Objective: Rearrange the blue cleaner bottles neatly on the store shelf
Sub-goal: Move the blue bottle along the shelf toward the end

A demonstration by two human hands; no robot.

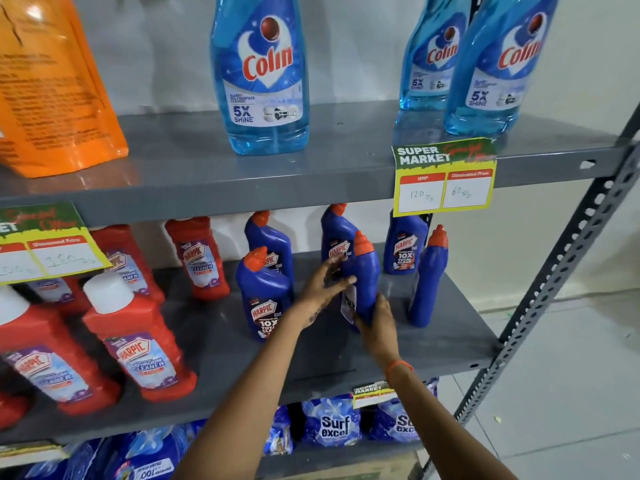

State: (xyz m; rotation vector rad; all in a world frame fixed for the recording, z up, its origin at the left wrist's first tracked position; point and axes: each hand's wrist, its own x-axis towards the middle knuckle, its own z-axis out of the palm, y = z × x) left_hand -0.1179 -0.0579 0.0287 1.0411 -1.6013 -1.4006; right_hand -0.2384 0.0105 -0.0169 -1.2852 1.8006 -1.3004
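Note:
Several blue Harpic cleaner bottles with orange caps stand on the middle grey shelf (433, 341). My right hand (377, 327) grips the base of one blue bottle (363, 271), which is turned so its label faces left. My left hand (325, 282) rests on that bottle's left side with fingers spread. Another blue bottle (263, 299) stands just left of my hands, label forward. A blue bottle (427, 282) to the right shows its plain back. Further blue bottles (403, 247) stand in the rear row.
Red Harpic bathroom cleaner bottles (138, 344) fill the left of the same shelf. Light blue Colin bottles (263, 74) and an orange pouch (52, 84) sit on the shelf above, with price tags (445, 178) on its edge. Surf Excel packs (332, 424) lie below. A perforated upright (554, 296) bounds the right.

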